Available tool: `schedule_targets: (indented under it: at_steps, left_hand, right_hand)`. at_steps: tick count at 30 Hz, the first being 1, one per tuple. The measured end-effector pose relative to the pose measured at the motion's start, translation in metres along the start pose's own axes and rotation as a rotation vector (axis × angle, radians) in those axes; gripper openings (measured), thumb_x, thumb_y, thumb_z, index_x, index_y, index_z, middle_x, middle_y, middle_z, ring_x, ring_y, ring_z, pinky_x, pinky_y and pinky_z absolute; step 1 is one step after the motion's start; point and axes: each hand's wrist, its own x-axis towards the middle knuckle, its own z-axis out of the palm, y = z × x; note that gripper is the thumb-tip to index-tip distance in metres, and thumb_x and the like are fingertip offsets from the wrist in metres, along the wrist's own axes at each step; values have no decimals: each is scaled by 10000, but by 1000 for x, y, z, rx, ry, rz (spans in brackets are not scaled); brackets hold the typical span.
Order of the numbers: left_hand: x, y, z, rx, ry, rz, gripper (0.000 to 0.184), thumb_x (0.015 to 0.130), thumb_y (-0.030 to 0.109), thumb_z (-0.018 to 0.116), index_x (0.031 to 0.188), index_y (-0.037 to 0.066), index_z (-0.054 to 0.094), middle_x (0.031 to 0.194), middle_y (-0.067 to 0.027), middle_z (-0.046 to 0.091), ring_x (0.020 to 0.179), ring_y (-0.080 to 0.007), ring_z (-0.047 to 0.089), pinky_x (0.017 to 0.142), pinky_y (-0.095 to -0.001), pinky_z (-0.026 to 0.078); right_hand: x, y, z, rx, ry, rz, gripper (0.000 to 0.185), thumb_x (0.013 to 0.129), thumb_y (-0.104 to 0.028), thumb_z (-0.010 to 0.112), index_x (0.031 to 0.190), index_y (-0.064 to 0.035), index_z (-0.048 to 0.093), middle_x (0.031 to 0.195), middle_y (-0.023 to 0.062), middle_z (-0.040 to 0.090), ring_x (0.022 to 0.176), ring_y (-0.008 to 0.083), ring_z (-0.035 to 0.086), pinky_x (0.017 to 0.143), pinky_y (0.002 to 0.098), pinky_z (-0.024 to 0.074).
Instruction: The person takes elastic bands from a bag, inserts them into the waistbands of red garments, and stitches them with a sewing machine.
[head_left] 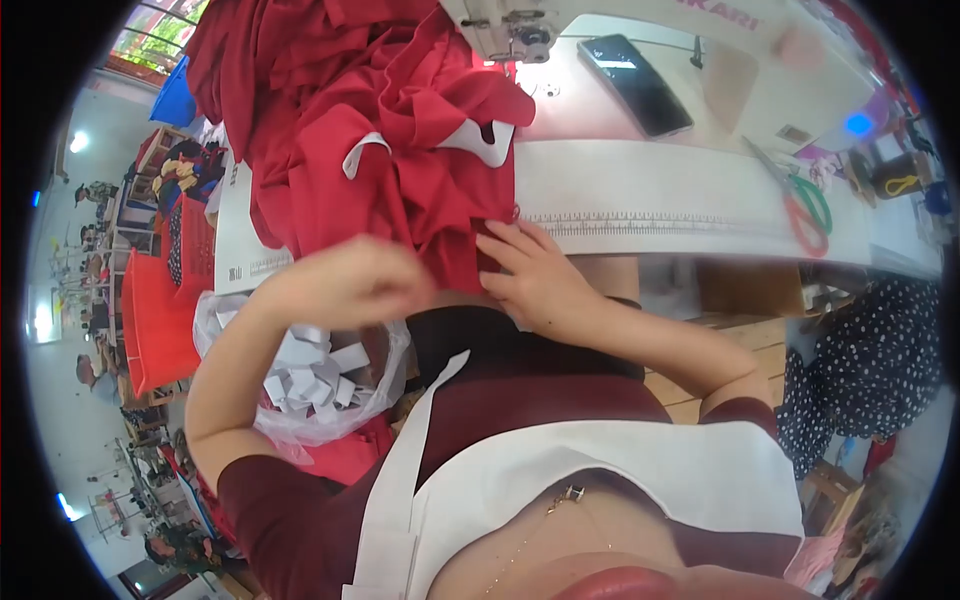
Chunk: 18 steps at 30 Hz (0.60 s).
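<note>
A heap of red fabric [330, 190] spreads over the sewing machine bed and drapes off its front edge. White strips [485, 142] show on parts of the fabric. My right hand [535, 275] lies on the fabric's lower right edge, fingers spread and lightly bent. Over the front of the cloth, my left hand [360, 280] is smeared by motion, so its fingers and anything in them cannot be made out. Behind the heap stands the sewing machine head [515, 35], its needle area beside the red cloth.
A phone [636, 85] lies on the machine bed. Scissors [805, 215] with red and green handles rest at the right, near a printed ruler scale [640, 225]. Below my left arm hangs a plastic bag [385, 385] of white cut pieces [310, 370]. A red bin [160, 320] stands left.
</note>
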Motion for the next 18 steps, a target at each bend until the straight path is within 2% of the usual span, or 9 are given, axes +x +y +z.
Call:
schedule_targets:
  at_steps: [1,2,3,7,9,13,14,16,18]
  left_hand:
    - [7,13,5,-277,-42,57,338,764,40,498,1099,20,535,1107,-148,541,1108,-308,465,939,-378,370]
    - [23,11,16,6,276,125,344,722,-44,474,1052,15,554,1093,-122,552,1100,-304,468,954,-405,350]
    - [35,-6,17,370,305,158,344,696,-51,483,1023,19,565,1091,-116,553,1102,-292,470,981,-416,321]
    - [17,-39,3,412,165,93,353,659,-10,528,1006,33,578,985,-128,571,1006,-300,510,968,-409,335]
    - [-14,3,-8,126,-61,-115,310,657,32,579,966,37,596,883,-133,581,908,-304,545,880,-388,407]
    - [-19,22,-5,-441,-91,54,249,699,66,608,945,26,605,878,-133,600,849,-294,578,767,-348,453]
    - [-19,19,-7,-426,-24,-86,267,694,33,595,960,16,602,905,-138,608,894,-295,578,809,-352,449]
    - [-9,-1,-3,25,351,35,288,669,51,639,953,15,607,927,-141,610,936,-289,565,853,-350,438]
    - [-2,-9,2,184,324,18,276,658,58,649,928,17,612,926,-126,607,947,-283,555,856,-353,429]
  right_hand:
    - [0,-2,0,-42,-22,3,172,717,-139,620,869,-59,608,1172,142,491,1224,321,356,1012,470,265]
    - [-2,-5,-1,-35,-38,-2,172,717,-139,620,869,-59,608,1172,142,491,1224,321,356,1012,470,265]
    - [-3,-6,-2,-72,-76,-4,192,716,-141,620,892,-65,607,1208,143,468,1234,322,342,1012,476,257]
    - [-18,-4,-10,-333,-182,-88,265,727,-163,622,977,-81,592,1307,142,388,1253,313,317,1011,482,246]
    - [-20,-5,-12,-188,-150,-21,311,731,-175,627,1019,-71,574,1321,143,372,1256,308,313,1014,479,242]
    - [-4,5,-22,-55,17,98,447,739,-211,641,1123,-26,506,1324,145,372,1262,297,308,1023,464,236]
    - [-2,7,-21,-49,13,81,447,739,-211,641,1123,-26,506,1324,145,372,1262,297,308,1023,464,236]
    - [-1,12,-21,-151,-97,67,498,741,-222,642,1156,-2,474,1301,146,399,1250,295,329,1017,464,237]
    - [2,10,-24,-109,-37,57,428,760,-187,625,1124,3,504,1247,149,454,1195,291,397,997,439,280]
